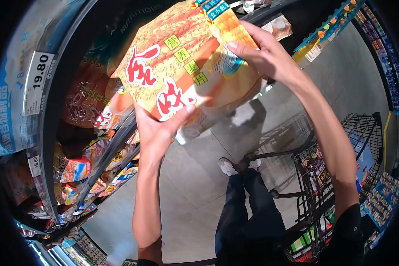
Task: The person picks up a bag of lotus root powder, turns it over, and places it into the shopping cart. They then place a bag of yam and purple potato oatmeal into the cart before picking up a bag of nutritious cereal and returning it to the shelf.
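A large orange and yellow bag with red and green lettering (164,66) is held up between both hands, tilted, near a shelf. My left hand (162,126) grips its lower left edge, thumb lying over the front. On the bag's right edge, my right hand (264,53) is closed with its thumb on the printed face; the fingers behind are partly hidden. Similar orange bags (91,95) lie in shadow on the shelf just left of the held bag.
Shelves with packaged goods (86,166) and a 19.80 price tag (38,77) run along the left. A black wire shopping cart (312,190) with goods inside stands at the right. My legs and shoes (227,166) are below, on the grey floor (186,177).
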Demonstrator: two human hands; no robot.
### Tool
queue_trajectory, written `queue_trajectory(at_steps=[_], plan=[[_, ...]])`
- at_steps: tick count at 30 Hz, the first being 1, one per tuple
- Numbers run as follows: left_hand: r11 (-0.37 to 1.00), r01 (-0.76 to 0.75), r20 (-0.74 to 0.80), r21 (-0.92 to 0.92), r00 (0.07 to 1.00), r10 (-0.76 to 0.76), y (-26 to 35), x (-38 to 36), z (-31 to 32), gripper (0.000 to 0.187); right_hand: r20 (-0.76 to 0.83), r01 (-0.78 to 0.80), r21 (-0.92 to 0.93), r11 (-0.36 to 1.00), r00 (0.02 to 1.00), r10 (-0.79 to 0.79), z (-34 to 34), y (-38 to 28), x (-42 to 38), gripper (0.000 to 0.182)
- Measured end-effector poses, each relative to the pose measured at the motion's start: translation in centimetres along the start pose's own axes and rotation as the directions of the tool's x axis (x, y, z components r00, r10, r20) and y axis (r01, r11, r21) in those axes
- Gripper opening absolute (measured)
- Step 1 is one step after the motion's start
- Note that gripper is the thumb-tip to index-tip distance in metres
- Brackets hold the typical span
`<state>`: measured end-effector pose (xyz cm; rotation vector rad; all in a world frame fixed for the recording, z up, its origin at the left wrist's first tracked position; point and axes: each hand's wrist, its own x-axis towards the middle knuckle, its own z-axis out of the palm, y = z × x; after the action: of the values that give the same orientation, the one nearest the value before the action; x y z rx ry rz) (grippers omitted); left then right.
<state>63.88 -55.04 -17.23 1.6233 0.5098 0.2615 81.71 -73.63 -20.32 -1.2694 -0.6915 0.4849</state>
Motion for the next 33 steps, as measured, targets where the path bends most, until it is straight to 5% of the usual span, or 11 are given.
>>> queue_trajectory(at_steps=[2, 9, 15, 19, 21, 22, 23, 25, 33], plan=[[1.0, 0.02, -0.009, 0.004, 1.0, -0.019, -0.1, -0.8, 0.1, 0.069, -0.025, -0.068, -0.173, 0.983, 0.998, 0.064, 0.2, -1.0, -1.1, 0.036], [0.996, 0.088, -0.028, 0.002, 0.996, -0.088, 2.5, -2.8, 1.0, 0.076, -0.121, -0.147, -0.089, 0.985, 0.983, 0.136, 0.8, -3.8, -2.5, 0.035], [0.933, 0.215, 0.101, -0.29, 0.976, -0.194, 4.1, -2.7, 0.4, 0.064, -0.095, -0.098, -0.151, 0.984, 0.992, 0.084, 0.9, -6.3, -1.7, 0.036], [0.917, 0.208, 0.134, -0.342, 0.976, -0.172, 4.7, -1.6, 0.4, 0.062, -0.046, -0.221, -0.099, 0.97, 0.975, 0.218, 1.1, -8.6, -0.1, 0.039], [0.933, 0.169, 0.149, -0.317, 0.981, -0.127, 5.8, -0.8, 0.3, 0.059, -0.406, -0.294, -0.3, 0.908, 0.9, 0.158, 3.8, -11.1, 0.6, 0.028], [0.918, 0.178, 0.17, -0.355, 0.978, -0.124, 6.5, -0.3, 0.2, 0.057, -0.225, -0.314, -0.423, 0.85, 0.945, 0.238, 0.1, -10.1, 1.6, 0.029], [0.902, 0.186, 0.189, -0.39, 0.975, -0.12, 6.9, 0.3, 0.0, 0.056, -0.239, -0.342, -0.352, 0.871, 0.933, 0.269, -0.5, -9.7, 2.2, 0.029], [0.897, 0.151, 0.212, -0.414, 0.975, -0.066, 7.0, 2.0, -0.5, 0.05, -0.141, -0.117, -0.239, 0.964, 0.986, 0.084, 1.7, -11.2, 2.6, 0.028], [0.993, -0.059, 0.227, -0.101, 0.97, 0.081, 6.9, 5.2, -1.0, 0.045, -0.17, -0.122, -0.269, 0.955, 0.982, 0.077, -2.0, -6.7, 6.6, 0.038]])
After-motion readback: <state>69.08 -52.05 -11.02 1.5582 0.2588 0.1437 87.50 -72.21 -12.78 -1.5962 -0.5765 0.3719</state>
